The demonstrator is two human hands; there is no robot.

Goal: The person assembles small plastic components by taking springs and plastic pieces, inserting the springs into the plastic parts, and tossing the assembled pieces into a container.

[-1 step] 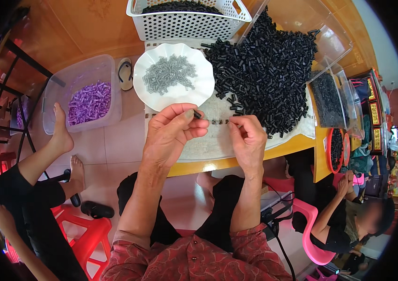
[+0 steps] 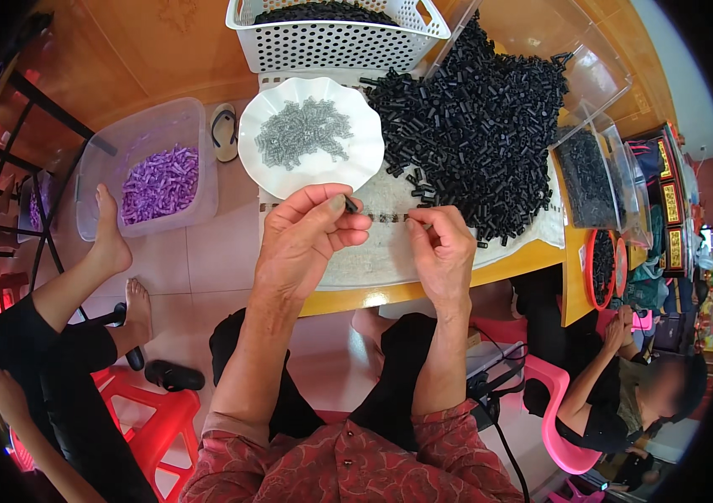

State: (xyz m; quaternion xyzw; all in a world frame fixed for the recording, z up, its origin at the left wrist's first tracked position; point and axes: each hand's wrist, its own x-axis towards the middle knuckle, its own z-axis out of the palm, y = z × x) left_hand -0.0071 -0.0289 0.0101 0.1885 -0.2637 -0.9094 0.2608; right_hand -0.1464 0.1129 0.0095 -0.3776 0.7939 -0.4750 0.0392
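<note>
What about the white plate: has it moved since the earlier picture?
No, the white plate keeps the same place against the white basket.

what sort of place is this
Perhaps a home or small informal workroom: a heap of black parts lies near a white plate of silvery pieces, and a red plastic stool stands nearby.

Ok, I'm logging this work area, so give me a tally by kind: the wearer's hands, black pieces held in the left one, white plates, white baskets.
Hands, left and right: 2
Black piece in the left hand: 1
White plate: 1
White basket: 1
Total: 5
</note>
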